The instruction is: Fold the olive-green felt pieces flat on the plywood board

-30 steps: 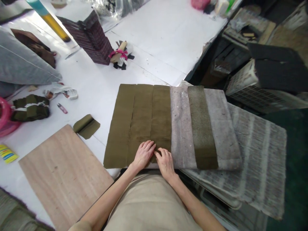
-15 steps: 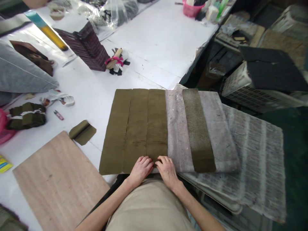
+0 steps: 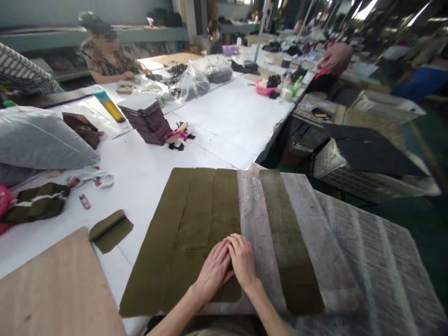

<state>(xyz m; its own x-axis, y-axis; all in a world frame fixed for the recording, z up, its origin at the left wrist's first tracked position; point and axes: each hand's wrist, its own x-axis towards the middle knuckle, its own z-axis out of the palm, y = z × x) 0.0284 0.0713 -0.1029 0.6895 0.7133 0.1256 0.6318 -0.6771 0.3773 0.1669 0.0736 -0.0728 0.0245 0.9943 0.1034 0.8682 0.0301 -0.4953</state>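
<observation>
Both hands rest on the rightmost of several olive-green fabric strips (image 3: 196, 210) laid side by side. My left hand (image 3: 214, 269) lies over this strip, fingers stretched forward and close together. Its fingertips meet those of my right hand (image 3: 242, 260), which lies at the strip's right edge, fingers extended and slightly bent. Neither hand visibly grips anything, though the undersides of the fingers are hidden. Under the strips is a worn grey cloth-covered board (image 3: 254, 210). Farther right on it lies a separate olive strip (image 3: 285, 233) with a paler, rough-looking upper part.
A folded olive piece (image 3: 111, 231) and a plywood board (image 3: 59, 284) lie to the left. Beyond them are pink thread snips (image 3: 84, 201), a tied olive bundle (image 3: 38, 201) and a dark maroon stack (image 3: 147, 121). A co-worker (image 3: 105, 51) sits across the white table (image 3: 224, 112). A crate (image 3: 346, 168) stands right.
My hands have moved forward along the strip from its near edge, and their fingertips now touch. The view has tilted up, bringing the far room and other people into sight.
</observation>
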